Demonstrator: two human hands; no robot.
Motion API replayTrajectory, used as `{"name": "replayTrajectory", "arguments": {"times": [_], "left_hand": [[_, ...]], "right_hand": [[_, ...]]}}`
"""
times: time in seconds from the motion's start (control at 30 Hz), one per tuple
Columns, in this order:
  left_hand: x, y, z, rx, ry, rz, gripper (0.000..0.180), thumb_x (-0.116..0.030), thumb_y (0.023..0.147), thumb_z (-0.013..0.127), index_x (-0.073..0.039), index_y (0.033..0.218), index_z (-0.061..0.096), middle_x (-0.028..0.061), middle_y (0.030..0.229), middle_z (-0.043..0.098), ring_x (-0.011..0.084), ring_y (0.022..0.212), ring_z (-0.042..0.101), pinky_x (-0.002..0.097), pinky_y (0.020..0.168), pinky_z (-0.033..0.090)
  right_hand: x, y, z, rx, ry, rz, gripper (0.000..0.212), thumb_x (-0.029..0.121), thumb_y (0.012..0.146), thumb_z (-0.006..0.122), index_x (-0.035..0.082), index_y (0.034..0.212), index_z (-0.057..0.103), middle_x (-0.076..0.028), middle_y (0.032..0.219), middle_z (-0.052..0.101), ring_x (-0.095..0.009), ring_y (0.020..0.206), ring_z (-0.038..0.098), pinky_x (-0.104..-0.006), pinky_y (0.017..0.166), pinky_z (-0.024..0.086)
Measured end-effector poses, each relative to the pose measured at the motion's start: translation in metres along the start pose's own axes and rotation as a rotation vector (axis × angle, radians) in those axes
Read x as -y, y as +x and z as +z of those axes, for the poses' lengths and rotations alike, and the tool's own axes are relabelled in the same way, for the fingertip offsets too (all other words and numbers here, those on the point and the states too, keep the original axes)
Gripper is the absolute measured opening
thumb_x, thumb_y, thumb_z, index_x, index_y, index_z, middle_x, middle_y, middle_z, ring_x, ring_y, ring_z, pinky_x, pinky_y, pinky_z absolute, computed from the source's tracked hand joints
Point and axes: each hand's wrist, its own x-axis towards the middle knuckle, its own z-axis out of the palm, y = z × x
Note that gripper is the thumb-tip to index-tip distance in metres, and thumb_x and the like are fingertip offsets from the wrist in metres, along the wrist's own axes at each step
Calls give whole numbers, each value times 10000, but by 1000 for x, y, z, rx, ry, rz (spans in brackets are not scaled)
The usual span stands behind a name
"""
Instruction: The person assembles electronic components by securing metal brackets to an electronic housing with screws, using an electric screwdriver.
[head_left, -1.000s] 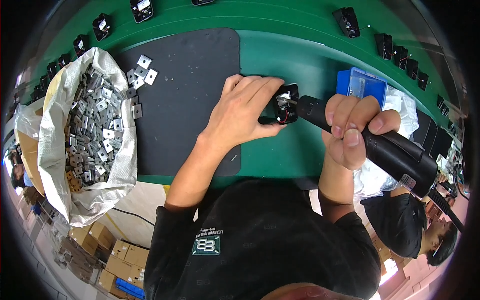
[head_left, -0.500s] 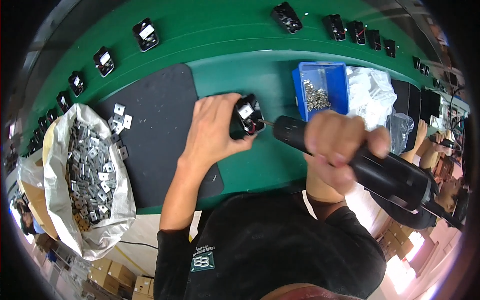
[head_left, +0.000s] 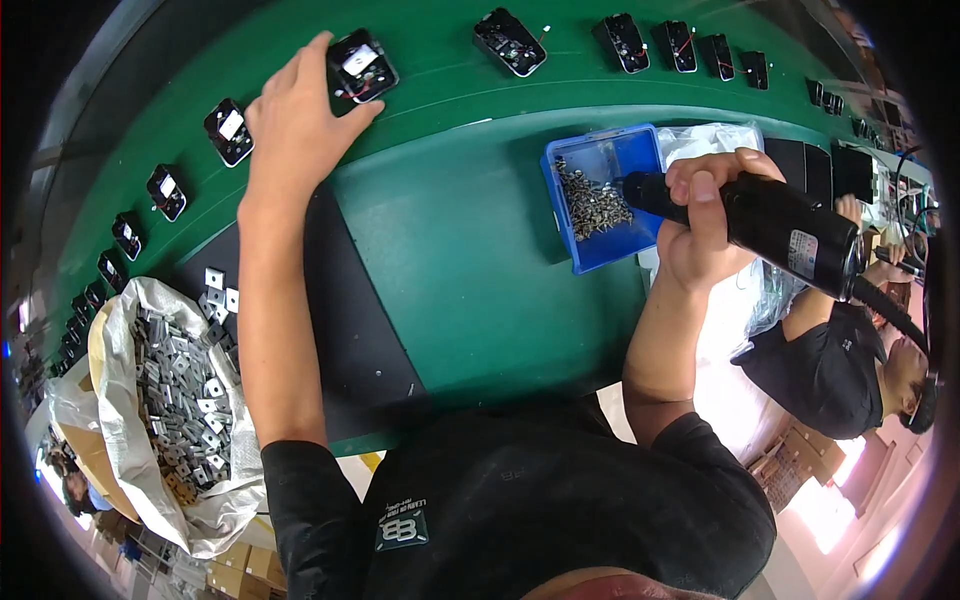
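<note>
My left hand point(head_left: 300, 115) is stretched out to the far green belt. Its thumb and fingers lie along opposite ends of a black plastic housing point(head_left: 372, 82), which has a white square plate and a red wire inside. A black electric screwdriver point(head_left: 780, 220) is gripped in my right hand point(head_left: 705, 215). Its front end points left, over a blue bin point(head_left: 612, 262). Small metal screws point(head_left: 595, 208) lie heaped in that bin, and the driver's tip is close to them; whether it touches one I cannot tell.
More black housings point(head_left: 510, 42) stand along the belt on both sides. A black mat point(head_left: 340, 300) with loose square metal plates point(head_left: 215, 295) lies at left, beside a white sack point(head_left: 130, 420) of metal plates. Clear plastic bags point(head_left: 745, 290) lie behind the bin; another person point(head_left: 830, 360) sits at right.
My left hand has carried a housing from the table's middle out to the belt. The screwdriver has moved away from the housing to the screw bin, which has shifted a little left in view.
</note>
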Motion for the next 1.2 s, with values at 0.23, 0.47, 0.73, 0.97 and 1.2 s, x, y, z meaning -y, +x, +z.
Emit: {"name": "replayTrajectory", "arguments": {"times": [0.23,0.47,0.73,0.97,1.2], "left_hand": [[-66,28,12,-278,-120,317,754,-374,735,798,-3,1320,500,198,1244,569,364,1150,552,463,980,426],[-92,53,44,274,1,19,932,-447,749,784,63,1416,381,249,1350,507,321,1256,504,456,1056,379],[-92,-66,-14,84,-244,167,853,-136,667,809,-47,1429,435,183,1273,542,378,1177,526,446,1020,425],[-86,-162,-39,272,-265,47,814,-149,633,834,-63,1367,492,134,1443,484,331,1234,521,450,1010,406],[-52,-200,-77,6,-105,-138,657,-158,729,782,-44,1334,555,184,1386,541,331,1258,532,437,1048,396]], "right_hand": [[-6,1,-6,63,-94,7,446,-36,816,673,32,1228,516,-74,778,548,-180,627,540,-365,626,496],[24,3,2,118,182,-15,418,27,854,555,149,1251,516,-23,835,512,-138,656,472,-345,666,407],[27,0,-7,57,189,-100,441,7,832,628,88,1237,473,-69,799,533,-173,603,523,-378,616,497],[32,-3,0,66,316,3,452,31,834,627,132,1262,522,-47,842,532,-163,645,495,-370,645,446],[42,-7,-23,17,281,53,353,78,831,599,195,1148,498,14,834,476,-128,682,444,-358,713,371]]}}
